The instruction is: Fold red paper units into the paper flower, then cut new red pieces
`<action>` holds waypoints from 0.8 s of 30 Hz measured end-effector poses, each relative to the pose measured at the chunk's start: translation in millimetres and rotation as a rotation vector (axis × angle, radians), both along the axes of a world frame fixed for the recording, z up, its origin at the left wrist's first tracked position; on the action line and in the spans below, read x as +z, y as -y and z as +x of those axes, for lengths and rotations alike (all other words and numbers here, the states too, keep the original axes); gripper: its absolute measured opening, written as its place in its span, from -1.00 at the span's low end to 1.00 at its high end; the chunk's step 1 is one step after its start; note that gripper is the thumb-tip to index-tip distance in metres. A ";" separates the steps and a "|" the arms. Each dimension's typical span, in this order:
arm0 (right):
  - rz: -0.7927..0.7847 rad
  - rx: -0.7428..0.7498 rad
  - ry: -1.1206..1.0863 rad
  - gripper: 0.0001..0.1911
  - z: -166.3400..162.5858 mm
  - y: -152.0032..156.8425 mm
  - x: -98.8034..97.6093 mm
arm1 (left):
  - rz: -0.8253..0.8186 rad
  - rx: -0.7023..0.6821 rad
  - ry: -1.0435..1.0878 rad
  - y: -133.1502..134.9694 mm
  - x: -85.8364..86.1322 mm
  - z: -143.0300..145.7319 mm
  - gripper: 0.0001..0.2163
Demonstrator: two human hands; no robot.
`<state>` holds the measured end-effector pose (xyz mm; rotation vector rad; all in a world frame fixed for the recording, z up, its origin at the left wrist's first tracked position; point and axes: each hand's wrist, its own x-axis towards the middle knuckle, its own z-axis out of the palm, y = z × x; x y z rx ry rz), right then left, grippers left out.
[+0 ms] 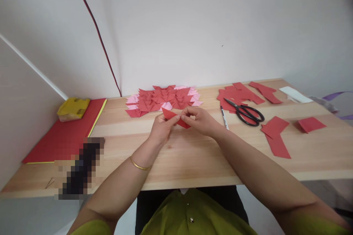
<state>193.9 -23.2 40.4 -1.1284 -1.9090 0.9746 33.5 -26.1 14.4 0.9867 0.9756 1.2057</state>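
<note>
Counting one left hand (161,129), one right hand (202,122), one bangle (138,166), one hand-held red paper (168,114), one pair of scissors (238,107), one pen (224,117), one yellow packet (73,109), one cable (95,21); losing count among overlapping folded pieces (164,97).

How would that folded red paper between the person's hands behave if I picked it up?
The folded red paper is probably very light: the left hand and right hand just pinch it. It may be fairly stiff, since its pointed corner juts out without drooping. A hard squeeze would likely crease it, as it looks thin.
</note>
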 end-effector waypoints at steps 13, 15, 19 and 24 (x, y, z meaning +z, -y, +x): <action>0.072 0.053 0.696 -0.84 3.6 -5.5 -19.6 | 0.684 -0.093 -1.002 -1.7 13.2 -19.6 -0.84; 0.072 0.030 0.721 -0.84 0.9 -4.6 -20.7 | 0.687 -0.216 -1.122 0.6 9.5 -15.7 -0.82; 0.048 -0.005 0.717 -0.85 -2.2 -3.1 -20.1 | 0.639 -0.388 -1.346 3.1 3.0 -11.2 -0.78; -0.016 -0.048 0.703 -0.86 -1.3 -3.4 -18.8 | 0.664 -0.447 -1.476 3.4 -1.7 -11.0 -0.75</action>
